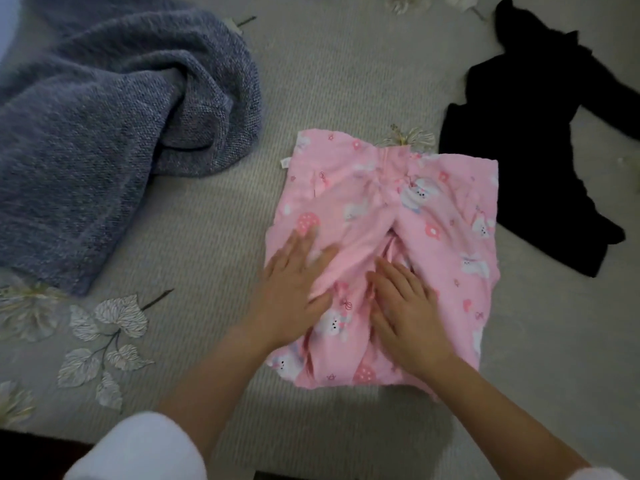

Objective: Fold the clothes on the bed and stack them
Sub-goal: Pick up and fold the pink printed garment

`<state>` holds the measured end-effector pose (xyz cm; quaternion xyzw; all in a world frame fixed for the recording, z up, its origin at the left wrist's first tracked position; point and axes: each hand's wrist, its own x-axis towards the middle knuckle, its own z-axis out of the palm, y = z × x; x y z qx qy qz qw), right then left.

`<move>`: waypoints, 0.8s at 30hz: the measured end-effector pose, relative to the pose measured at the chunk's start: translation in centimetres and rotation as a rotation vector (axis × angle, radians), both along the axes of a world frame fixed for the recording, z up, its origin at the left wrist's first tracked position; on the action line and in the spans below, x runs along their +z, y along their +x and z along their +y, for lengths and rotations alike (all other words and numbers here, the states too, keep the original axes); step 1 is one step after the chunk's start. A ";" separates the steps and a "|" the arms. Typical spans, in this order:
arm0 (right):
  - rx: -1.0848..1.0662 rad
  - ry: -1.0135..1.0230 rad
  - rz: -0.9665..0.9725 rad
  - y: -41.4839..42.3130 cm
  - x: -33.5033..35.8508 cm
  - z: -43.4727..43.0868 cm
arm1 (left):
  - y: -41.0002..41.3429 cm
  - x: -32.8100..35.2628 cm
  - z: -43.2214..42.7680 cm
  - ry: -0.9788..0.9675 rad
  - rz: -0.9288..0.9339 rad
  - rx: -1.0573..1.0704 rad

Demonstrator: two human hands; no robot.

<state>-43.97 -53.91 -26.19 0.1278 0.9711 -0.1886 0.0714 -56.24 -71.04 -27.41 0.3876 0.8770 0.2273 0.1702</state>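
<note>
Pink garment [398,237]: folded into a rough square, lower centre of the frame, on the bed [214,220].
Left hand [294,289]: flat on its left half, fingers straight, grip open, pressing.
Right hand [405,317]: flat beside it, grip open.
Tip: sweep from the middle ridge outward, so creases flatten before stacking.
Waiting: grey knit [104,116] upper left, black garment [519,150] upper right.

Bed [214,230], pale grey ribbed cover, fills view. Leaf motifs [107,337] lower left, flower motif [398,2] at far edge. Light dim, cool. Dark strip [31,452] below near edge.
</note>
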 end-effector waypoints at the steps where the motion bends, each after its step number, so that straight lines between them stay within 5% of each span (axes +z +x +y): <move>1: -0.031 0.033 0.077 0.8 0.3 0.7 | 0.2 -0.8 0.6 -0.121 -0.024 -0.082; 6: -0.222 0.006 -0.056 3.1 -0.3 4.7 | 0.4 -3.4 1.6 -0.343 -0.026 -0.190; 12: -0.051 0.014 -0.305 3.0 -1.9 6.9 | 0.5 -3.4 2.1 -0.430 0.069 -0.212; 19: 0.170 0.131 -0.044 10.4 -0.8 6.7 | 3.6 -0.6 -2.3 -0.076 0.146 -0.457; 24: 0.277 0.269 -0.247 11.3 -2.9 6.0 | 6.0 -2.4 -0.5 -0.426 0.267 -0.520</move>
